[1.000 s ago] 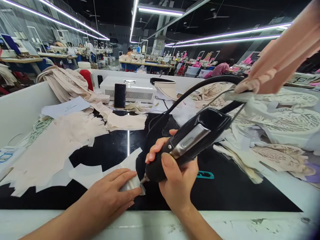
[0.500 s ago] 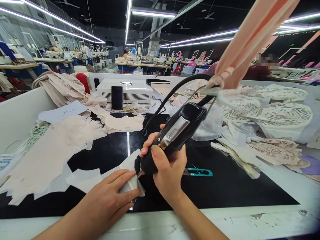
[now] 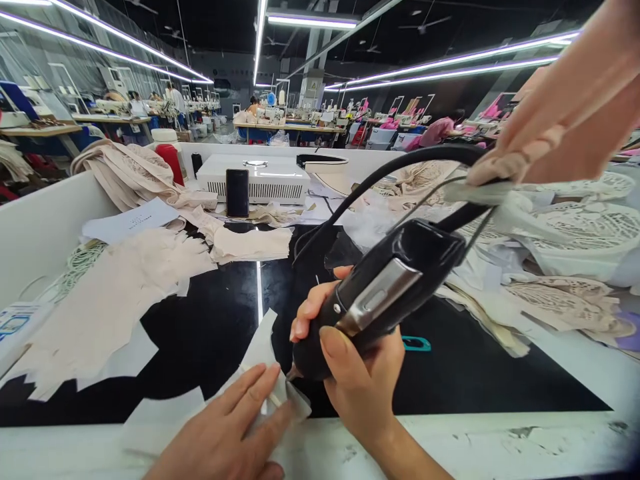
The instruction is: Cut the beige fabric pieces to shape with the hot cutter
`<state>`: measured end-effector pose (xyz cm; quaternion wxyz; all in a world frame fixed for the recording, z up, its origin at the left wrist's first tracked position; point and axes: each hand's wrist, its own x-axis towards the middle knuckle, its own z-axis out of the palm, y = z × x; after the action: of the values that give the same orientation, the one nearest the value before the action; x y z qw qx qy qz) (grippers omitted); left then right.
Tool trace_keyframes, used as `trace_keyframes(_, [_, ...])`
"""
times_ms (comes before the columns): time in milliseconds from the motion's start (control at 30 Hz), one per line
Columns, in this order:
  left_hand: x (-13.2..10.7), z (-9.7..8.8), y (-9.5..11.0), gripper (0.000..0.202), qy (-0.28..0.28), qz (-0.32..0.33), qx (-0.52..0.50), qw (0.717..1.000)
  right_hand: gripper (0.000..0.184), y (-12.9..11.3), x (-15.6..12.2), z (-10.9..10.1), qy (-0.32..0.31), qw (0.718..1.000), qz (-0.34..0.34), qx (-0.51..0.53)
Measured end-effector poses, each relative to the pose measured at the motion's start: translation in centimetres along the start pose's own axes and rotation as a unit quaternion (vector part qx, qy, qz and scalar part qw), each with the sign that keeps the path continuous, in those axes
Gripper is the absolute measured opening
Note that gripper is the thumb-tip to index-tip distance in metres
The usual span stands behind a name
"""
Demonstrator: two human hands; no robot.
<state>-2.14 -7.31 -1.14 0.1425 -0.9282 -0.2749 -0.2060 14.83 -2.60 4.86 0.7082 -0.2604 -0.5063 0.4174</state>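
Evidently the work is caught partway: a white fabric piece (image 3: 257,350) is pinned on the black mat (image 3: 200,333), near the front of the table (image 3: 500,443), and the narrow tip (image 3: 293,375) of a black corded handheld tool (image 3: 370,313) is set at its edge, seemingly touching. Beside the tip, the piece is turned up in a small flap. The tool's body is wrapped by the fingers of the right hand (image 3: 360,380), the thumb being laid along its near side. By the left hand (image 3: 235,427) nothing is clasped; its fingers are slightly fanned and pressed down on the piece, one of them blurred. Since the piece is pinned at the tip, this pass is judged unfinished; how much edge has been treated cannot be told, nor whether the ragged pale fabric pile (image 3: 120,293) at left has been worked. Compared with half a second ago, the piece has been brought nearer the wearer, and a loose white panel (image 3: 165,410), then seen on the mat, is now lapped over the mat's front edge. The tool's rear is shown larger, and the teal thread snips (image 3: 417,344) are more covered by the right hand.
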Motion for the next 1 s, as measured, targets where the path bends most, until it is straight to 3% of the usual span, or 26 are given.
trace_keyframes(167, [0.9, -1.0, -0.8, 0.031, 0.0, 0.002, -0.039, 0.999, 0.022, 0.0, -0.2, -0.1, 0.005, 1.0, -0.006, -0.002])
trace_keyframes(300, [1.3, -0.6, -1.5, 0.032, -0.009, 0.001, -0.074, 0.997, 0.023, 0.1, -0.1, -0.1, 0.002, 1.0, -0.009, 0.003])
trace_keyframes(500, [1.0, 0.0, -2.5, 0.028, -0.025, 0.022, -0.067, 0.997, 0.026, 0.0, -0.2, 0.0, 0.005, 1.0, -0.005, 0.015])
trace_keyframes(800, [0.7, 0.2, -3.2, 0.031, -0.045, 0.006, -0.042, 0.998, 0.023, -0.1, -0.2, 0.1, 0.001, 1.0, -0.012, 0.013])
trace_keyframes(1000, [0.7, 0.3, -3.7, 0.033, -0.033, 0.032, -0.034, 0.998, 0.024, -0.1, -0.1, 0.1, 0.005, 1.0, -0.016, 0.013])
